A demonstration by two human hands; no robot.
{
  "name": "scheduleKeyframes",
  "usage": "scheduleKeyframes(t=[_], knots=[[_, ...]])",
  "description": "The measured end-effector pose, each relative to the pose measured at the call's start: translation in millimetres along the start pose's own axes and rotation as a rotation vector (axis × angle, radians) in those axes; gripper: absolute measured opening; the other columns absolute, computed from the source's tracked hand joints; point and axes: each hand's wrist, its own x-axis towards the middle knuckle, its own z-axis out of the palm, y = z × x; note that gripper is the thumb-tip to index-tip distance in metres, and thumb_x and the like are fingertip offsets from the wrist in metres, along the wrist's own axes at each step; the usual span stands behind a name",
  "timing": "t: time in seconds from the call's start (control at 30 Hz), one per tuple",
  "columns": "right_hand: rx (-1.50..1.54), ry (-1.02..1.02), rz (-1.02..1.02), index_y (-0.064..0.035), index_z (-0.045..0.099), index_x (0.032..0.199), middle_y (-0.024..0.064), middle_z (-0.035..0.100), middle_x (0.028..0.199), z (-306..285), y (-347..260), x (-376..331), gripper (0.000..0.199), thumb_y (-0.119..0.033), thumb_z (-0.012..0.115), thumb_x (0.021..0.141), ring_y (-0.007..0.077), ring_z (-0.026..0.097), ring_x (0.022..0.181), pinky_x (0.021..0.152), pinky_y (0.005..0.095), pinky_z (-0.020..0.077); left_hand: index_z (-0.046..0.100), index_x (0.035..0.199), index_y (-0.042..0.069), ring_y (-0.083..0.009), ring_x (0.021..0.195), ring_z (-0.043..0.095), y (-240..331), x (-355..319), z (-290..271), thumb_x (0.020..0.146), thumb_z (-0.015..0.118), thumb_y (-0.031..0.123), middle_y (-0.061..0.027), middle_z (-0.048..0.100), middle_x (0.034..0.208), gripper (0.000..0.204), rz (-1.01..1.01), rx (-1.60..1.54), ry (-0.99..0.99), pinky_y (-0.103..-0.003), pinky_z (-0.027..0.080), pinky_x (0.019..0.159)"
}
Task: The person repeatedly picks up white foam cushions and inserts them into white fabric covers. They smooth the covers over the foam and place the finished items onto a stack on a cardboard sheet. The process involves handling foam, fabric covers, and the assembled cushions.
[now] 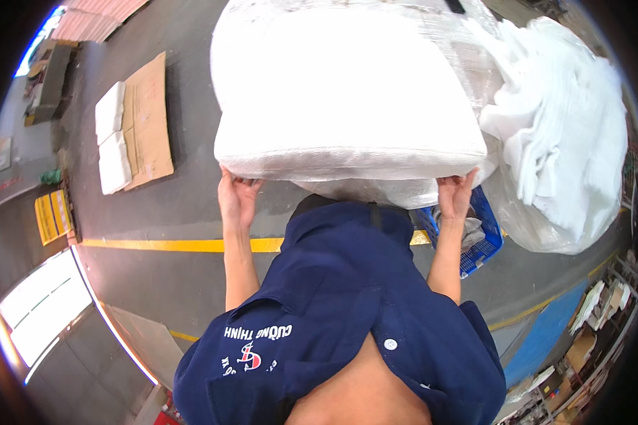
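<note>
A large, thick white cushion (pixel 347 99) with a rounded outline lies in front of my body, its ribbed near edge facing me. My left hand (pixel 239 197) grips the near left corner, palm turned up and fingertips hidden beneath the edge. At the near right corner my right hand (pixel 456 195) holds the same edge from below, its fingers partly hidden too. Clear plastic film (pixel 468 49) shows behind the cushion and under it.
On the right stands a plastic bag (pixel 560 142) of white, fluffy sheets. A blue basket (pixel 485 244) with greyish contents sits by my right forearm. Flattened cardboard (pixel 147 120) with white folded pieces (pixel 111 142) lies on the floor at left. A yellow line (pixel 170 245) crosses the floor.
</note>
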Motion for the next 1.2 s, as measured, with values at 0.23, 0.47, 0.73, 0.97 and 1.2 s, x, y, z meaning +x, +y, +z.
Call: scheduleKeyframes(t=[0.23, 0.47, 0.73, 0.97, 1.2], knots=[[-0.072, -0.089, -0.069, -0.0103, 0.051, 0.134, 0.0051, 0.054, 0.134, 20, -9, -2, 0.05, -0.044, 0.055, 0.097, 0.0214, 0.048, 0.122, 0.104, 0.041, 0.0367, 0.049, 0.128, 0.003, -0.0252, 0.116, 0.057, 4, 4, -7, 0.106, 0.035, 0.027, -0.0114, 0.058, 0.122, 0.035, 0.097, 0.049, -0.11, -0.048, 0.051, 0.098], [0.062, -0.071, -0.123, -0.0076, 0.055, 0.131, 0.0068, 0.059, 0.129, 15, -3, 12, 0.043, -0.036, 0.053, 0.099, 0.0237, 0.053, 0.12, 0.105, 0.0419, 0.039, 0.049, 0.131, 0.007, -0.021, 0.111, 0.06, 1, 16, -12, 0.104, 0.037, 0.019, -0.0076, 0.059, 0.125, 0.031, 0.143, -0.08, -0.079, -0.041, 0.053, 0.092], [0.32, -0.177, -0.079, -0.0053, 0.055, 0.13, 0.0098, 0.058, 0.133, 4, 29, 39, 0.04, -0.031, 0.046, 0.101, 0.0276, 0.054, 0.122, 0.105, 0.0461, 0.0432, 0.044, 0.138, 0.009, -0.0216, 0.123, 0.052, -32, 19, -7, 0.106, 0.029, 0.025, -0.0065, 0.054, 0.135, 0.039, 0.131, -0.214, 0.044, -0.042, 0.041, 0.107], [0.289, -0.093, -0.008, -0.0024, 0.055, 0.128, 0.0102, 0.059, 0.13, -65, 52, 24, 0.034, -0.021, 0.047, 0.101, 0.0254, 0.056, 0.119, 0.106, 0.0423, 0.043, 0.046, 0.135, 0.011, -0.0207, 0.117, 0.056, -72, 36, -38, 0.105, 0.035, 0.025, -0.0046, 0.057, 0.129, 0.035, 0.018, -0.239, 0.075, -0.039, 0.047, 0.1], [-0.121, 0.054, 0.081, -0.0011, 0.059, 0.12, 0.0091, 0.06, 0.128, -110, 77, 24, 0.025, -0.008, 0.05, 0.098, 0.0196, 0.058, 0.113, 0.102, 0.036, 0.0449, 0.058, 0.121, 0.009, -0.0199, 0.106, 0.06, -131, 52, -76, 0.099, 0.05, 0.026, -0.003, 0.064, 0.119, 0.029, -0.134, -0.248, 0.181, -0.038, 0.048, 0.093]])
